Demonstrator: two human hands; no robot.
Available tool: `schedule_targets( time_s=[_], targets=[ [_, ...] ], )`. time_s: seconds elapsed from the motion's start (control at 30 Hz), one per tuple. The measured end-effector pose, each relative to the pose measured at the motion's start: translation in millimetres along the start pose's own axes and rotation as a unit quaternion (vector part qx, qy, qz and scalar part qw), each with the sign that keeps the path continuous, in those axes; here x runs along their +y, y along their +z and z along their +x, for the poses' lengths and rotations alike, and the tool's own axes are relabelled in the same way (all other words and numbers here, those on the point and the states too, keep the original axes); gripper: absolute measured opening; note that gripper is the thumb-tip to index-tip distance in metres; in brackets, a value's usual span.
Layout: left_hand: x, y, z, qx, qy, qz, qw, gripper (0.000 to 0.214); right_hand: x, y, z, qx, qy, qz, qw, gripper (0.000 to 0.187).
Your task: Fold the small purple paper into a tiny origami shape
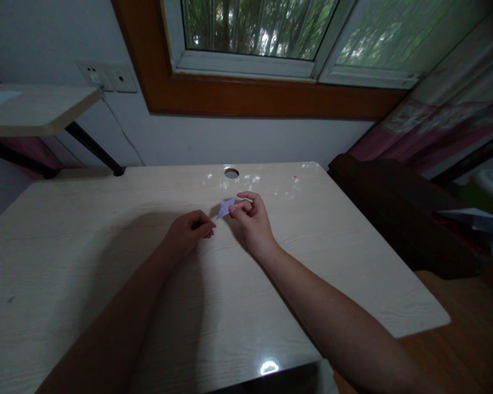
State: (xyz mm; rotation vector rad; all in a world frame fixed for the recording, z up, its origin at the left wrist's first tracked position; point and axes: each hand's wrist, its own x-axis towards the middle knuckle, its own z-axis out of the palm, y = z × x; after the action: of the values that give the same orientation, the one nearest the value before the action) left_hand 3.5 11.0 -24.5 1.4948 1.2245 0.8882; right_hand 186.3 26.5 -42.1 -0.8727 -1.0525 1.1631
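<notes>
A small folded piece of light purple paper (225, 208) is pinched between the thumb and a finger of my right hand (252, 221), just above the desk. It comes to a point at its lower left. My left hand (191, 227) is close beside that point, with its thumb and fingers pressed together. A narrow gap seems to separate those fingertips from the paper; whether they hold anything small I cannot make out.
Both forearms rest over a pale wood-grain desk (312, 230) with a round cable hole (231, 173). A tiny pink scrap (296, 177) lies toward the back right. A raised shelf (45, 109) on black legs is at left; a window (250, 33) is behind.
</notes>
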Motion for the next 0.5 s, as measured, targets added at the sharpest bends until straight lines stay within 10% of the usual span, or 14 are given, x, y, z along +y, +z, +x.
schedule_targets(
  time_s=[0.5],
  targets=[
    [-4.0, -0.2, 2.6, -0.008, 0.028, 0.019, 0.999, 0.026, 3.3, 5.5, -5.0, -0.081, 0.018, -0.029, 0.996, 0.035]
  ],
)
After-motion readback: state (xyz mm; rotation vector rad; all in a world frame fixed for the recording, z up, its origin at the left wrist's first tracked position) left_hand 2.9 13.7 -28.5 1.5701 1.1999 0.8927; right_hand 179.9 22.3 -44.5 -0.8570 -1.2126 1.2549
